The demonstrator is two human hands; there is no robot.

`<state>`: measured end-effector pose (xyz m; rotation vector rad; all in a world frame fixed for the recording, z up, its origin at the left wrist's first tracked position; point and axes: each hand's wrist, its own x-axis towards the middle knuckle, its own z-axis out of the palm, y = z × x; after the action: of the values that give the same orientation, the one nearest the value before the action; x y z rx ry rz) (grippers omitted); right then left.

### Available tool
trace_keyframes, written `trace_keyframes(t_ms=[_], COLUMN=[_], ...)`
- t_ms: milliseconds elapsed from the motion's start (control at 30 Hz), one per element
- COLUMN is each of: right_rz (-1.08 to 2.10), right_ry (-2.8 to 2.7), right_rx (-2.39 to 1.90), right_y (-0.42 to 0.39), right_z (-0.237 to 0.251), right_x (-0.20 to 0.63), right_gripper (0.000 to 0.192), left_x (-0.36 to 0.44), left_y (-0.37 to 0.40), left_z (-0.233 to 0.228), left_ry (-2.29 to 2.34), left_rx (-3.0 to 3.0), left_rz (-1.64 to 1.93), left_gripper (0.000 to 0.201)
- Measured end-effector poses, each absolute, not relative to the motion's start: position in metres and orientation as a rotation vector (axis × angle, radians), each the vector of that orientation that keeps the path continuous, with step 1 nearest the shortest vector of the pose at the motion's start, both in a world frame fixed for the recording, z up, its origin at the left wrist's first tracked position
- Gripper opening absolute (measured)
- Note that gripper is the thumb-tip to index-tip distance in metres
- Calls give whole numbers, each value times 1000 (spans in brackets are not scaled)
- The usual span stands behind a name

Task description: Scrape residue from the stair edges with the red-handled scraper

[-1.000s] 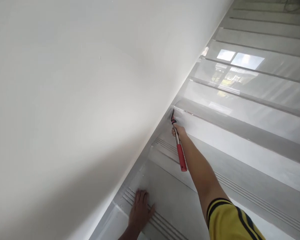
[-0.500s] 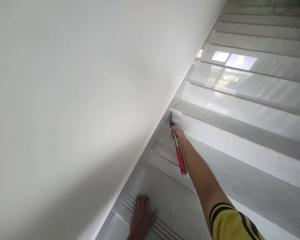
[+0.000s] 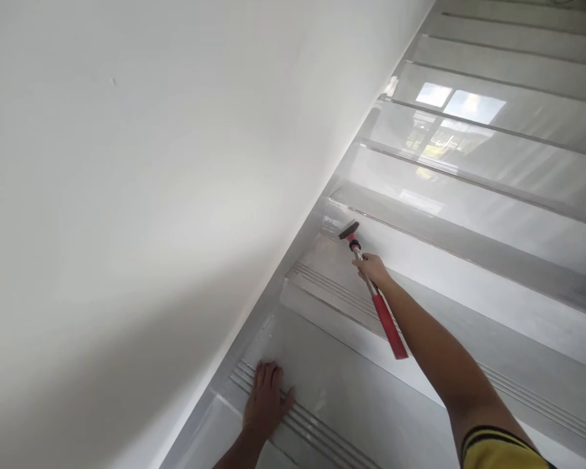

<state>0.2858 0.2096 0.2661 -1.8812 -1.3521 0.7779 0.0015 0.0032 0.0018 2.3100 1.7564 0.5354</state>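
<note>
Gripped in my right hand (image 3: 372, 268) is a long-handled scraper (image 3: 389, 327) with a red grip, a metal shaft and a wide dark head. My fingers wrap round the metal shaft, just below the head. That head is at the left end of a stair riser (image 3: 420, 257), close to the skirting; whether it touches the surface I cannot tell. Lower down, my left hand (image 3: 266, 400) lies flat on a grey stair tread (image 3: 336, 378), fingers stretched across its grooved edge strips. It holds nothing.
A white wall (image 3: 141, 195) fills the left side, with a grey skirting (image 3: 261, 306) running diagonally along the stairs. More glossy steps (image 3: 517, 150) rise to the upper right, with window reflections on them.
My right hand has drawn the scraper to the right, away from the skirting corner, and its head has turned to show its width. My left hand stays on the tread. The view has shifted slightly.
</note>
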Motion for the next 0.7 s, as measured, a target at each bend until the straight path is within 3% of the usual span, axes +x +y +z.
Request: trace_keyframes(t_ms=[167,300,500,700], right_rz=[1303,1369,1295,1328], right_ry=[-932,-874,-986,-961], right_rx=[-1523,-1419,-1443,-1395], right_y=[228,227,220,256], right_z=[277,281,270,264], right_x=[292,303,320,287], right_gripper=[15,11,24,17], left_x=[0,1,0,0], left_y=[2,1,2,3], left_z=[-2,3,12,11], left_ry=[1767,1749,1736,1736], left_rx=[2368,2407,2467,2489], left_rz=[604,657,726,767], left_gripper=[44,44,41,41])
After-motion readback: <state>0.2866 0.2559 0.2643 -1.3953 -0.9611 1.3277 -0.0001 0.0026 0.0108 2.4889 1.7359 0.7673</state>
